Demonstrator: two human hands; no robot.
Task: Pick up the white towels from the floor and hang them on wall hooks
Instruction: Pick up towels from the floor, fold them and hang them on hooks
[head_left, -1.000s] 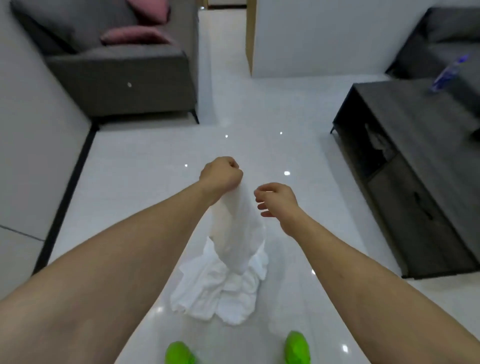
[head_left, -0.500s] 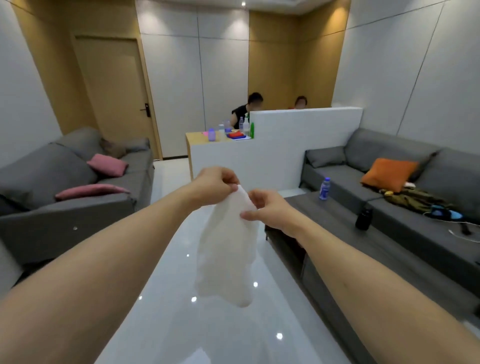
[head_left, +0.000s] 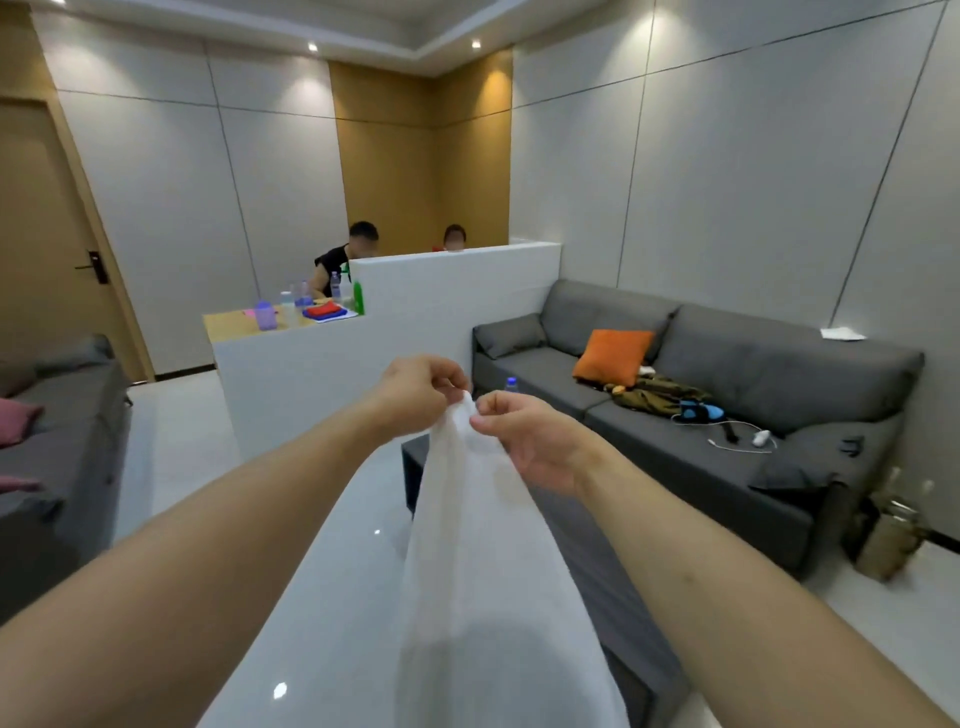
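A white towel (head_left: 483, 561) hangs in front of me, its lower end running out of the bottom of the view. My left hand (head_left: 415, 389) pinches its top corner, fingers curled round the cloth. Right beside it, my right hand (head_left: 524, 441) pinches the same top edge between thumb and fingers. Both arms are stretched forward at chest height. No wall hooks and no other towels are in view.
A dark low table (head_left: 597, 545) stands just behind the towel. A grey sofa (head_left: 727, 415) with an orange cushion (head_left: 613, 356) lines the right wall. Another grey sofa (head_left: 57, 447) is at the left. A white partition counter (head_left: 363, 364) stands ahead, two people behind it.
The towel has been lifted off the floor pile and raised to chest height. My right hand has come to pinch its top beside my left. My view has tilted up and turned right.
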